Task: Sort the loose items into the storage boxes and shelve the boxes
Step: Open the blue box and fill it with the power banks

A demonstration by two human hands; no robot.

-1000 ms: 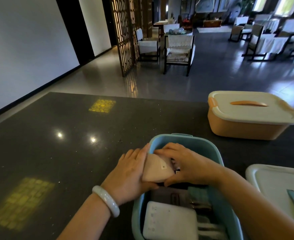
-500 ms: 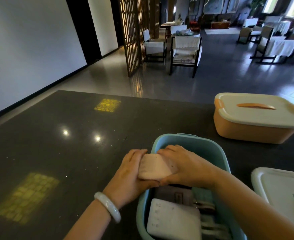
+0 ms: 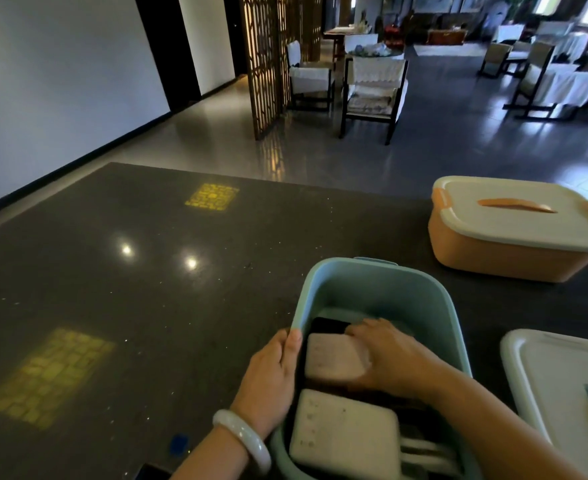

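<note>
Dark speckled polished stone countertop [image 3: 119,306] w/ yellow lattice light patches and two bright glints. Left hand [image 3: 268,379], pale smooth bangle [image 3: 242,438] on wrist, grips the left rim of the light-blue rounded plastic storage box [image 3: 389,289], fingers curled over the edge. Inside the box, mid: pinkish-beige rounded-rectangle power bank [image 3: 334,358], matte, lying flat on a black flat item [image 3: 327,325]. Right hand [image 3: 389,358] is down in the box, fingers and thumb wrapped round the pink bank's right side. Nearer the camera, just beside it: white rounded-rectangle power bank [image 3: 344,438], w/ white cables [image 3: 424,452] to its right. Right edge: white plastic lid [image 3: 555,386] lying flat, blue handle partly seen. Far right, apart: orange plastic box w/ closed white lid [image 3: 514,233]. Beyond: wooden lattice screen [image 3: 268,60], chairs w/ white covers [image 3: 372,84].
</note>
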